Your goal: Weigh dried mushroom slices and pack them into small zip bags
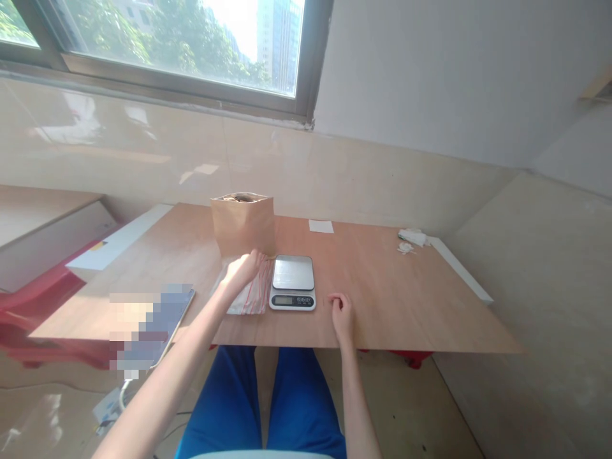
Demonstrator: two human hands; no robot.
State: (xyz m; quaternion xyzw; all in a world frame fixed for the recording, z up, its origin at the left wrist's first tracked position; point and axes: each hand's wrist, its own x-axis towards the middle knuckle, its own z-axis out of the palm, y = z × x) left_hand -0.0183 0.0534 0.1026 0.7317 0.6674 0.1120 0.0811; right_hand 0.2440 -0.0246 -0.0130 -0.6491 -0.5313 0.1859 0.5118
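Head view: left hand (243,268) on the plastic bag (247,293), right hand (341,317) apart

The plastic bag has red stripes and lies flat on the table (387,303), in front of the person and a little to the left of the middle. Its long side seems to run left to right, nearly along the near table edge, but the left hand covers a part, so I cannot be sure. The left hand is clearly the nearer one. It lies on top of the bag with the fingers bent forward, and I cannot tell if it really has hold. The right hand rests at the near edge with loosely curled fingers and holds nothing. Between this hand and the bag stands the scale (292,282), so the right hand is the farther one. Just behind the plastic bag, the paper bag (243,224) stands upright with its top open.
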